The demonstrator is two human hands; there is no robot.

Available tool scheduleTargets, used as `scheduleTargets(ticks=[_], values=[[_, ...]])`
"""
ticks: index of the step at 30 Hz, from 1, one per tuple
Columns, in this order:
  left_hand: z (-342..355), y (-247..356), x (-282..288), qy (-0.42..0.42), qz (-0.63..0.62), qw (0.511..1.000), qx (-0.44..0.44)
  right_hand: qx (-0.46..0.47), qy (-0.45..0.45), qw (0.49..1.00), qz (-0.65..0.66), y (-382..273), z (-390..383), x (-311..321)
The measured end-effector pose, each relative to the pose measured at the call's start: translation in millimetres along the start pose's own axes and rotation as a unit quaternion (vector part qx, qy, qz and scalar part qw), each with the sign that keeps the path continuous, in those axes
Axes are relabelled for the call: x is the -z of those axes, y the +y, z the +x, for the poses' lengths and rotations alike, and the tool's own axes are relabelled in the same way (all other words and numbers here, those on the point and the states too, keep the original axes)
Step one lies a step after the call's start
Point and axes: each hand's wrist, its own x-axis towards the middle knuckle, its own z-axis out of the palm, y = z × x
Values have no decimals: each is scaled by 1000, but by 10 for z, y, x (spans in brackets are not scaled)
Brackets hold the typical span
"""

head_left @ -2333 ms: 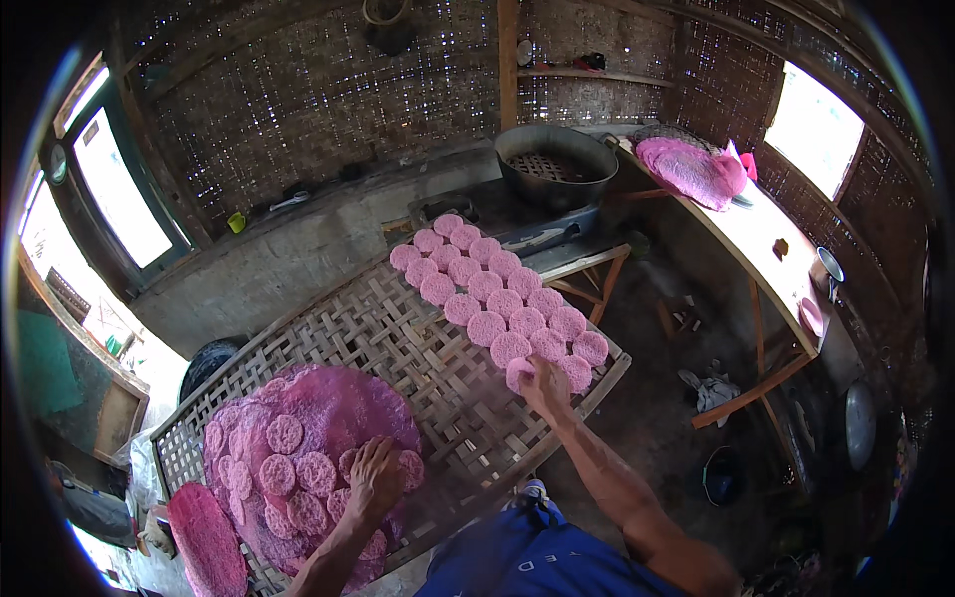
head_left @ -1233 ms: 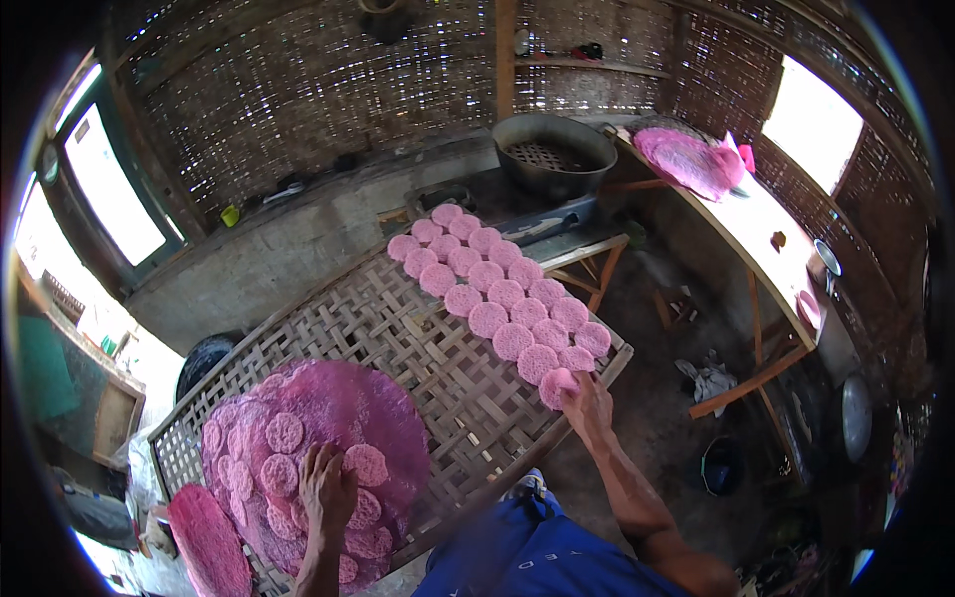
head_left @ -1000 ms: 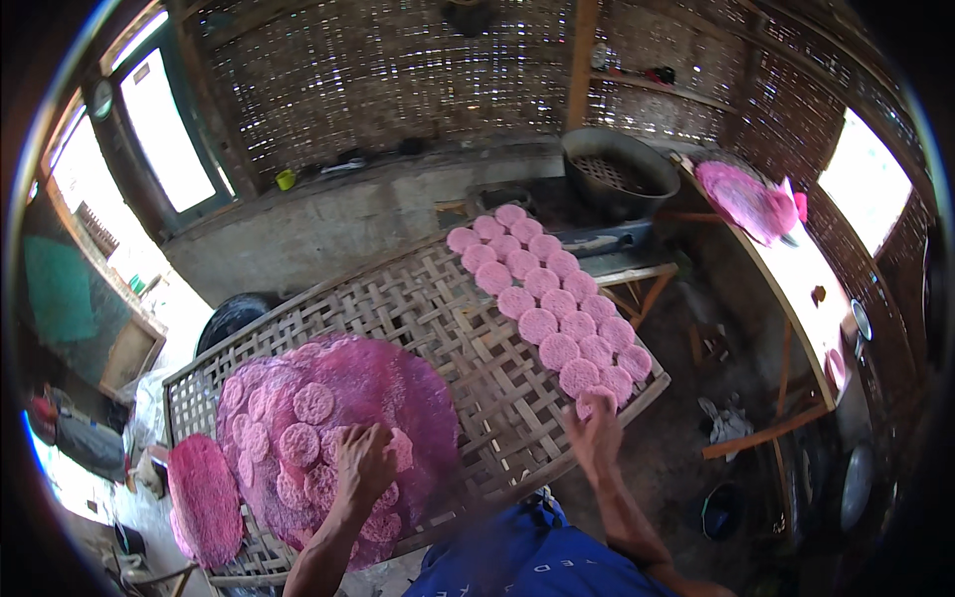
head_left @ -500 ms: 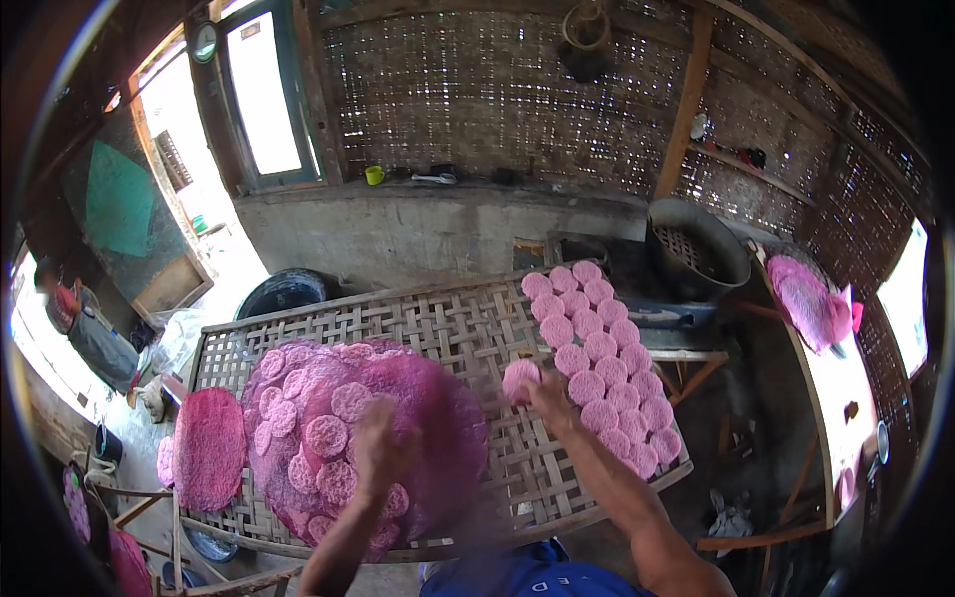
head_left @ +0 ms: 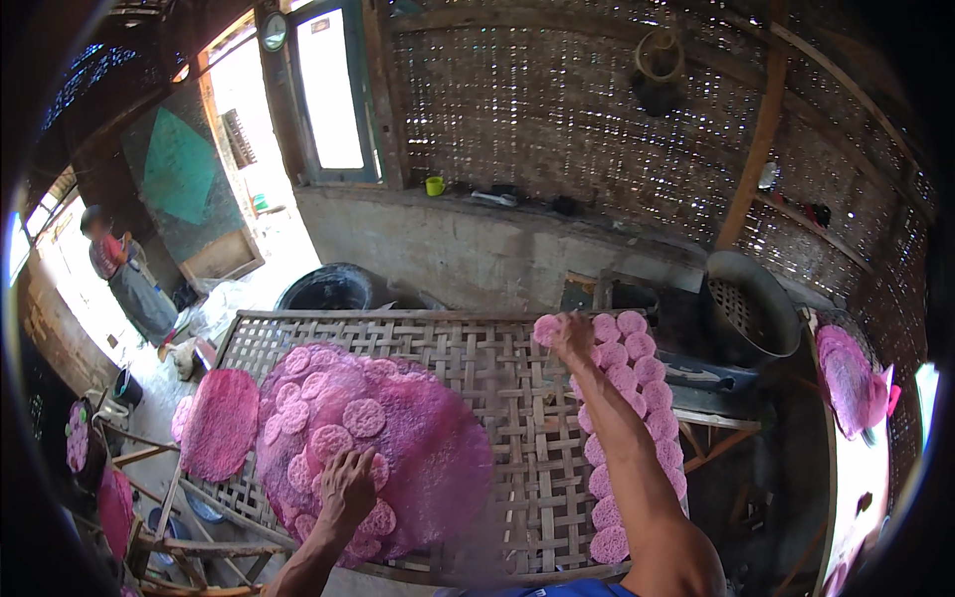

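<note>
Pink disc (head_left: 546, 329), just right of frame centre, gripped by fingers of right hand (head_left: 573, 338) near table (head_left: 512, 383) far edge. Left hand (head_left: 348, 485) over loose discs (head_left: 363, 418), lower left; cannot tell finger grip. Hard pinch could tear disc; hasty placing, overlap laid discs (head_left: 660, 425).

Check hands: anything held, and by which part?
Right hand: pink disc, by its right edge. Left hand: over piled discs; hold can't be told.
</note>
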Motion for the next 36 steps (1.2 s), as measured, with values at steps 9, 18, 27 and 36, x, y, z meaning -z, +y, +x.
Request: scheduleTargets(ticks=[9, 18, 27, 36], values=[[320, 525, 216, 22, -123, 992, 14, -136, -493, 753, 415, -1428, -1224, 1240], [724, 544, -300, 270, -142, 946, -107, -365, -356, 595, 621, -1325, -1192, 1032], [602, -516, -535, 111, 93, 982, 120, -87, -188, 925, 317, -724, -12, 40], [903, -251, -532, 156, -123, 956, 214, -4, 0, 997, 80, -717, 123, -138]])
